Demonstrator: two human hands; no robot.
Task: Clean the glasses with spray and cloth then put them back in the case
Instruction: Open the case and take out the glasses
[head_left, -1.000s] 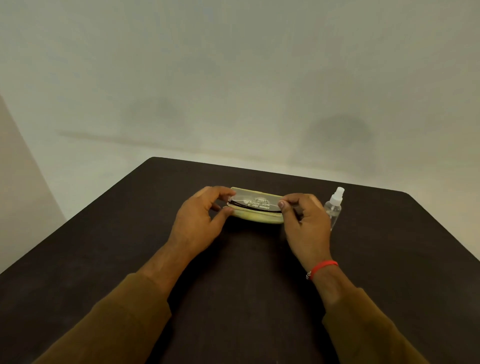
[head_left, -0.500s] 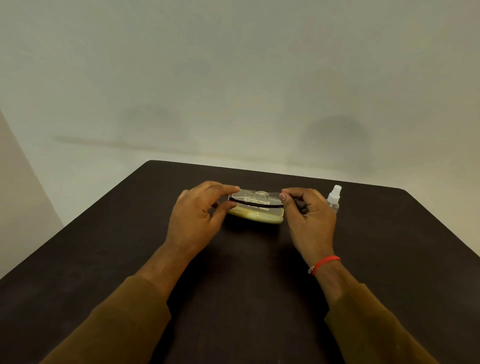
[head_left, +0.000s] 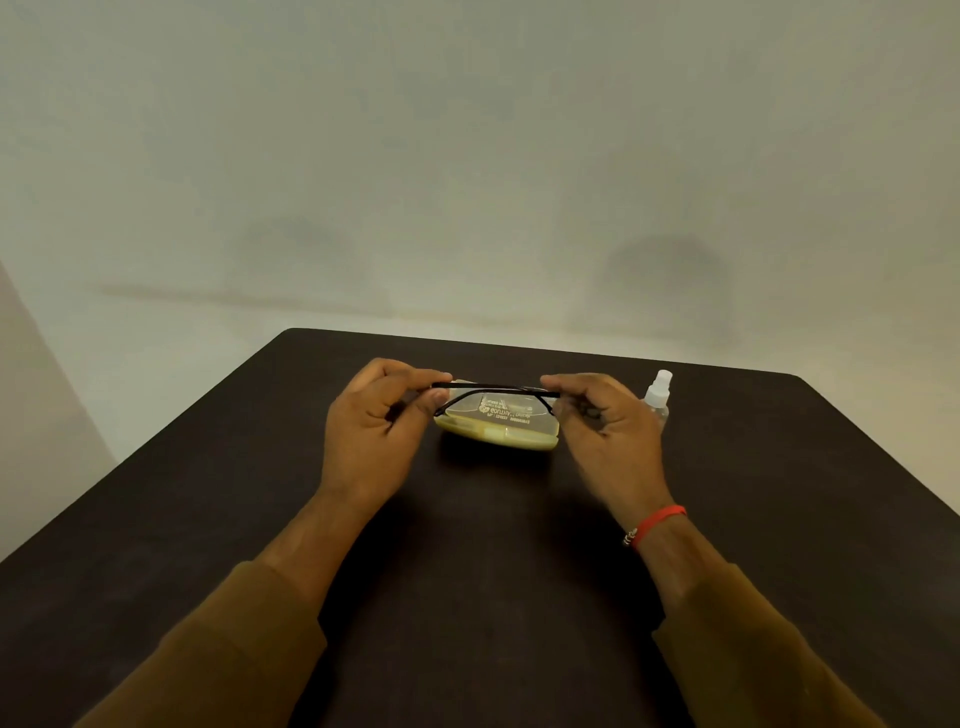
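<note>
Head view: a dark table (head_left: 208, 519) fills the lower half of the frame, with a pale wall behind it. Just above the middle of the frame, both hands hold the glasses (head_left: 496, 387), a thin black frame seen almost edge-on, level and lifted just above the case (head_left: 498, 428). The left hand (head_left: 376, 434), left of centre, has its thumb and forefinger pinched closed on the left end of the frame; its other fingers curl loosely into the palm. The right hand (head_left: 608, 441), right of centre, pinches the right end of the frame the same way, thumb and forefinger closed on it, the rest of the fingers half curled. A red band (head_left: 657, 522) circles the right wrist. The case is yellowish and open, resting on the table between the two hands, with a clear lid that carries printed lettering too small to read. The spray (head_left: 657, 395), a small clear bottle with a white nozzle, stands upright on the table just right of the right hand, partly hidden behind it. Brown sleeves (head_left: 208, 649) run from both wrists to the bottom corners of the frame. I cannot pick out the cloth.
</note>
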